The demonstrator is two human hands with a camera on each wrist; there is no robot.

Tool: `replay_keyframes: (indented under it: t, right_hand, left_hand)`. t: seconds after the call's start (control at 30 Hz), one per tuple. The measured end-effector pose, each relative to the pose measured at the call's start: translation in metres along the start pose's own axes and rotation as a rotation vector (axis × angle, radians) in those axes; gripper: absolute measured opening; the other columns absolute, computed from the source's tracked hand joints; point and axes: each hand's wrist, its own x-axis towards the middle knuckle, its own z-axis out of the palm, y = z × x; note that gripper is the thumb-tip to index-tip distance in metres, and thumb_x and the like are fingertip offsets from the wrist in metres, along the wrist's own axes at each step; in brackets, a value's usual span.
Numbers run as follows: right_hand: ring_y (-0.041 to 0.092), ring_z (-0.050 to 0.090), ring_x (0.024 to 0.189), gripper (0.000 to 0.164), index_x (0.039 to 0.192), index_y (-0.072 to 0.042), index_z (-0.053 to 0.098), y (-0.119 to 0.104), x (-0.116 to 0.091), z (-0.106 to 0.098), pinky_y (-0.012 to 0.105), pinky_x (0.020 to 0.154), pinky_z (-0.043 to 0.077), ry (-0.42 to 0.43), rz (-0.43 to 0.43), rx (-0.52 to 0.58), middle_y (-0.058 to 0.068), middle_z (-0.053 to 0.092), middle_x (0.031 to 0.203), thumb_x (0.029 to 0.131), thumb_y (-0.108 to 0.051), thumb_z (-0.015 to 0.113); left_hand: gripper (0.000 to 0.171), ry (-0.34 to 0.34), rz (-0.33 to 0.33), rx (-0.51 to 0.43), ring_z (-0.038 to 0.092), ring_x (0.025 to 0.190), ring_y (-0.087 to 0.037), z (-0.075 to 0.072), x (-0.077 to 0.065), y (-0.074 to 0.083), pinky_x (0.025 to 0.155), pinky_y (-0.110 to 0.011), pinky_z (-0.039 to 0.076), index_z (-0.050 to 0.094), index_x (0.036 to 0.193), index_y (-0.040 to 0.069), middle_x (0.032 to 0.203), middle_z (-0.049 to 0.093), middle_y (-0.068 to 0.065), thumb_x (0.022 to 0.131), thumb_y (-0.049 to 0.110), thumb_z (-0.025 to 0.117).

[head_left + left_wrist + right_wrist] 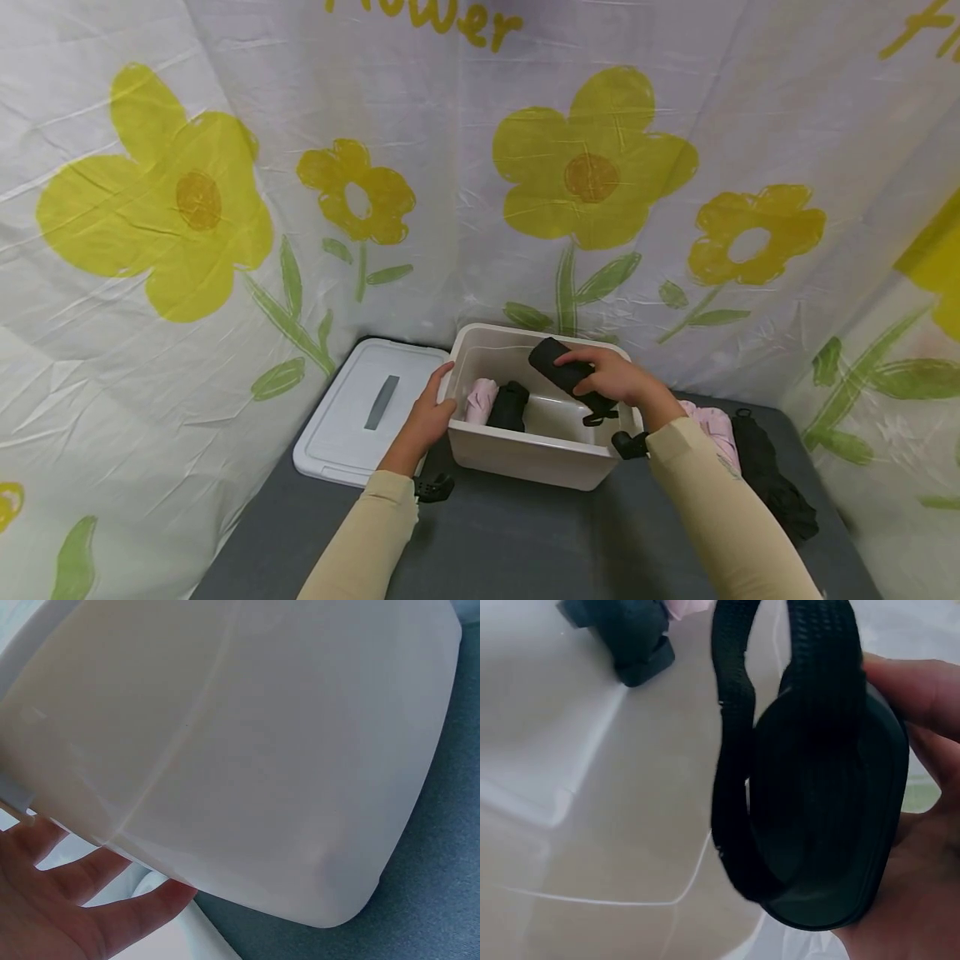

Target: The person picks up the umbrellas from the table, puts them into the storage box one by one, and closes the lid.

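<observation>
My right hand (618, 379) grips a black folded umbrella (558, 367) over the right half of a beige storage box (525, 461). In the right wrist view the umbrella's rounded end (829, 825) faces the camera, and a black strap loop (731, 772) hangs from it. At the box's left end, my left hand (427, 417) holds the rim; the left wrist view shows its fingers (142, 915) against the box's edge. Inside, toward the left, a pink rolled umbrella (480, 402) and a black one (508, 407) lie side by side.
A white lid (341, 417) with a grey handle lies left of the box on the dark grey table (510, 533). To the right, partly behind my right forearm, are a pink bundle (712, 429) and a long black folded umbrella (765, 467). A flower-printed curtain (450, 275) hangs behind.
</observation>
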Motion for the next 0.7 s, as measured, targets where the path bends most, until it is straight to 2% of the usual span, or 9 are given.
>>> replay_keyframes:
  t: [0.07,0.17,0.27,0.7]
  right_hand:
    - [0.032,0.055,0.103,0.056,0.134,-0.014,0.059,-0.001,0.004,0.001,0.034,0.075,0.05,-0.006,0.012,-0.026,0.023,0.041,0.146,0.08,0.001,0.063]
    - [0.029,0.055,0.101,0.055,0.131,-0.017,0.062,-0.002,0.009,0.003,0.033,0.075,0.049,-0.013,0.037,-0.085,0.02,0.046,0.142,0.078,0.0,0.064]
    - [0.029,0.053,0.105,0.055,0.13,-0.019,0.062,-0.002,0.014,0.003,0.033,0.077,0.047,-0.034,0.046,-0.136,0.018,0.048,0.141,0.078,-0.002,0.064]
    - [0.036,0.039,0.132,0.057,0.132,-0.015,0.06,0.003,0.031,0.008,0.04,0.092,0.045,-0.134,0.134,-0.14,0.018,0.038,0.151,0.078,0.0,0.063]
  left_hand:
    - [0.065,0.001,-0.001,0.0,0.04,0.136,-0.04,0.0,0.001,-0.001,0.103,-0.064,0.035,0.027,0.15,0.037,0.156,0.033,-0.014,0.091,0.016,0.042]
    - [0.065,0.003,-0.001,0.004,0.04,0.135,-0.039,0.0,0.002,-0.002,0.103,-0.064,0.035,0.027,0.15,0.037,0.156,0.033,-0.014,0.09,0.016,0.042]
    - [0.065,0.006,0.0,0.008,0.041,0.135,-0.039,0.0,0.003,-0.003,0.103,-0.064,0.035,0.027,0.15,0.037,0.156,0.033,-0.013,0.09,0.017,0.042]
    - [0.064,0.012,-0.007,0.009,0.041,0.135,-0.039,0.001,0.001,-0.002,0.103,-0.065,0.035,0.027,0.149,0.039,0.156,0.033,-0.013,0.091,0.016,0.042]
